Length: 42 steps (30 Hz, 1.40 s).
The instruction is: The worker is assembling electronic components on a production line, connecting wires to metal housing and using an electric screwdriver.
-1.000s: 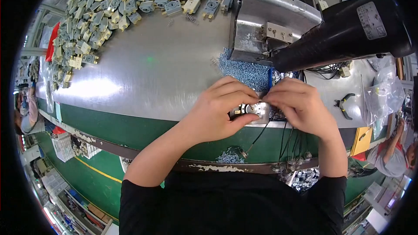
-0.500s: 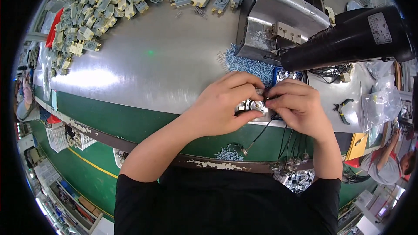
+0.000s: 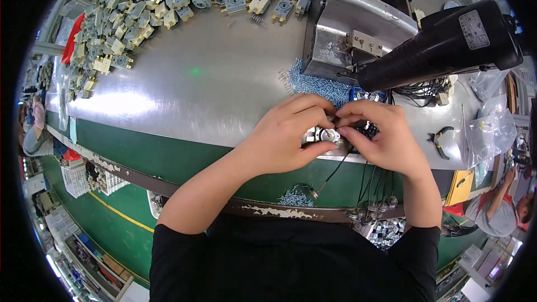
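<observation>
My left hand [image 3: 285, 131] curls its thumb and fingers around a small assembly [image 3: 323, 135] with a round silvery metal face and a dark ring. From the other side my right hand [image 3: 389, 137] reaches in, thumb and forefinger bent toward each other at the assembly's upper right edge. Whatever lies between those fingertips is too small or hidden to name. Just behind the hands is a spread of blue screws [image 3: 319, 85], beside a blue tray [image 3: 363, 94] of shiny metal parts. Below the assembly hangs a dark lead with a round metal end [image 3: 314, 194].
Many grey and cream switch-like blocks [image 3: 235, 4] are heaped at the far left. A metal fixture [image 3: 358, 22] and a black cylindrical tool [image 3: 425, 50] stand at far right. Pliers [image 3: 440, 142] and a plastic bag [image 3: 492, 134] lie right. Another person [image 3: 495, 212] works beyond.
My right hand's thumb and forefinger have shifted slightly, opening a gap that shows dark parts behind them. My left hand keeps its hold on the assembly. The view has moved a little.
</observation>
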Each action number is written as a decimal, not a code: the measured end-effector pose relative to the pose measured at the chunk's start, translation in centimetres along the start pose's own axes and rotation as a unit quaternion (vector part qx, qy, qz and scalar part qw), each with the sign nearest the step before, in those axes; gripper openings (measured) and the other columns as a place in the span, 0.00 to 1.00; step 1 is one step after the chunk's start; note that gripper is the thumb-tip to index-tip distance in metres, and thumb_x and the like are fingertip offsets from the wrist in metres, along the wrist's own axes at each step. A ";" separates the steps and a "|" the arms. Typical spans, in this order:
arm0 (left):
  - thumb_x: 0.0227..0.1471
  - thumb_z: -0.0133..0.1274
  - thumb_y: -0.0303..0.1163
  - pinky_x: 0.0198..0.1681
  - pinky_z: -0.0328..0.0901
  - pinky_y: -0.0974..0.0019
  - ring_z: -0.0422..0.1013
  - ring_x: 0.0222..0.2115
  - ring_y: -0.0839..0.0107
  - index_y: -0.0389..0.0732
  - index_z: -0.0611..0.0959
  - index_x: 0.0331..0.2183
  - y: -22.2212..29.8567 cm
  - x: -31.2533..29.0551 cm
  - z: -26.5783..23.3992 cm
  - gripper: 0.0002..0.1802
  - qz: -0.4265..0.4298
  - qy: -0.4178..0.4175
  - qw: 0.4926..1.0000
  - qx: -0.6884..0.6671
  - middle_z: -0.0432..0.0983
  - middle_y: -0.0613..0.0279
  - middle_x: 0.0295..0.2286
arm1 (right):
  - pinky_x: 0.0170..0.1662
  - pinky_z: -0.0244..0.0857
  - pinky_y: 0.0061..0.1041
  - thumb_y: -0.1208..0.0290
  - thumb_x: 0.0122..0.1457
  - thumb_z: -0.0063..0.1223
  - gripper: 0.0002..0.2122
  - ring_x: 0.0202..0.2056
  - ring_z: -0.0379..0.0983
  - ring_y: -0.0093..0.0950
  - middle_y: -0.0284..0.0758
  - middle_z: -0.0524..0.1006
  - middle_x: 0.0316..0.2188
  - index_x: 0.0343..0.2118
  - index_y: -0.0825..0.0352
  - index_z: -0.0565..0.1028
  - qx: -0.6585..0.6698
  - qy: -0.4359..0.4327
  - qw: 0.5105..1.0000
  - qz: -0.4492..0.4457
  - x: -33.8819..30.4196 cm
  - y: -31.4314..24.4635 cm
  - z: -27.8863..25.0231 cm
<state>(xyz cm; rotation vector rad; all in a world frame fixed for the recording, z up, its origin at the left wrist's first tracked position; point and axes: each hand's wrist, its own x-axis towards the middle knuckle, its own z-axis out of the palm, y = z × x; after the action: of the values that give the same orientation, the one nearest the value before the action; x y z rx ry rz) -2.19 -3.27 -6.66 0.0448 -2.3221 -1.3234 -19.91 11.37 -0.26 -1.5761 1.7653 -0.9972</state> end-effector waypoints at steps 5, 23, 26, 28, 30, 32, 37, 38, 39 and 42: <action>0.41 0.73 0.30 0.48 0.70 0.54 0.75 0.45 0.53 0.39 0.82 0.36 0.4 0.2 0.0 0.20 -0.016 -0.005 1.000 -0.008 0.78 0.54 0.43 | 0.42 0.76 0.26 0.84 0.52 0.65 0.13 0.38 0.85 0.31 0.39 0.83 0.35 0.40 0.72 0.78 -0.019 0.005 1.000 0.002 -0.2 -0.3 0.1; 0.41 0.72 0.27 0.45 0.70 0.57 0.76 0.40 0.59 0.39 0.87 0.36 0.2 0.3 -0.1 0.15 0.016 0.006 1.000 -0.010 0.83 0.60 0.39 | 0.52 0.70 0.31 0.42 0.60 0.60 0.44 0.47 0.76 0.32 0.45 0.78 0.44 0.66 0.75 0.58 0.271 0.153 0.945 -0.100 4.2 -2.4 -4.3; 0.41 0.72 0.27 0.45 0.70 0.57 0.76 0.40 0.59 0.39 0.87 0.36 0.2 0.3 0.0 0.15 0.022 0.005 1.000 -0.015 0.83 0.60 0.39 | 0.43 0.71 0.27 0.35 0.61 0.54 0.43 0.35 0.77 0.29 0.42 0.77 0.36 0.61 0.76 0.61 0.298 0.115 0.935 -0.153 5.6 -1.3 -4.3; 0.41 0.73 0.27 0.44 0.70 0.58 0.76 0.39 0.59 0.39 0.87 0.36 0.1 0.4 0.0 0.16 0.027 0.010 0.999 -0.014 0.83 0.61 0.39 | 0.40 0.70 0.30 0.32 0.61 0.48 0.44 0.32 0.75 0.29 0.39 0.74 0.34 0.63 0.73 0.60 0.286 0.142 0.938 -0.134 6.7 -2.1 -4.3; 0.41 0.73 0.26 0.43 0.70 0.58 0.75 0.39 0.59 0.39 0.87 0.36 0.3 0.5 0.0 0.16 0.030 0.008 0.999 -0.018 0.83 0.61 0.39 | 0.37 0.69 0.33 0.28 0.61 0.43 0.45 0.29 0.72 0.30 0.37 0.71 0.31 0.64 0.70 0.58 0.272 0.174 0.940 -0.109 7.3 -3.4 -4.6; 0.41 0.73 0.26 0.43 0.70 0.58 0.75 0.38 0.59 0.39 0.87 0.36 0.4 0.4 -0.2 0.16 0.028 0.006 0.999 -0.018 0.83 0.61 0.39 | 0.33 0.66 0.31 0.22 0.57 0.39 0.49 0.26 0.69 0.28 0.35 0.70 0.30 0.64 0.69 0.58 0.257 0.273 0.917 -0.138 7.9 -4.2 -5.0; 0.45 0.70 0.31 0.45 0.71 0.59 0.75 0.40 0.60 0.41 0.86 0.36 0.4 0.4 -0.4 0.14 0.018 -0.004 1.000 -0.012 0.82 0.65 0.40 | 0.30 0.64 0.30 0.16 0.50 0.37 0.55 0.22 0.66 0.28 0.35 0.70 0.26 0.62 0.70 0.60 0.320 0.324 0.876 -0.157 8.7 -2.7 -5.2; 0.45 0.70 0.31 0.45 0.71 0.59 0.75 0.40 0.60 0.41 0.86 0.36 0.3 0.4 -0.3 0.14 0.018 -0.004 1.000 -0.012 0.82 0.65 0.40 | 0.29 0.64 0.30 0.16 0.48 0.37 0.55 0.22 0.66 0.28 0.34 0.69 0.26 0.61 0.70 0.61 0.311 0.344 0.875 -0.140 8.9 -2.9 -5.0; 0.45 0.70 0.31 0.45 0.71 0.59 0.75 0.40 0.60 0.41 0.87 0.36 0.3 0.4 -0.3 0.14 0.018 -0.004 1.000 -0.011 0.82 0.65 0.40 | 0.29 0.64 0.31 0.15 0.47 0.38 0.56 0.21 0.66 0.28 0.34 0.69 0.25 0.61 0.70 0.61 0.302 0.364 0.873 -0.122 9.0 -3.0 -4.8; 0.45 0.70 0.31 0.45 0.71 0.59 0.75 0.39 0.60 0.41 0.87 0.36 0.4 0.5 -0.3 0.14 0.021 -0.002 1.000 -0.012 0.82 0.65 0.39 | 0.29 0.65 0.31 0.15 0.48 0.38 0.56 0.22 0.67 0.28 0.34 0.70 0.25 0.61 0.70 0.61 0.288 0.357 0.880 -0.121 9.1 -3.2 -4.9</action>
<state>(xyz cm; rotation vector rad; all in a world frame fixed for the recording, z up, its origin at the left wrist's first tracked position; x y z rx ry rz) -2.47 -3.45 -6.01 -0.0145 -2.2969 -1.3311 -23.41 3.06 5.70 -1.1078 1.4541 -2.2047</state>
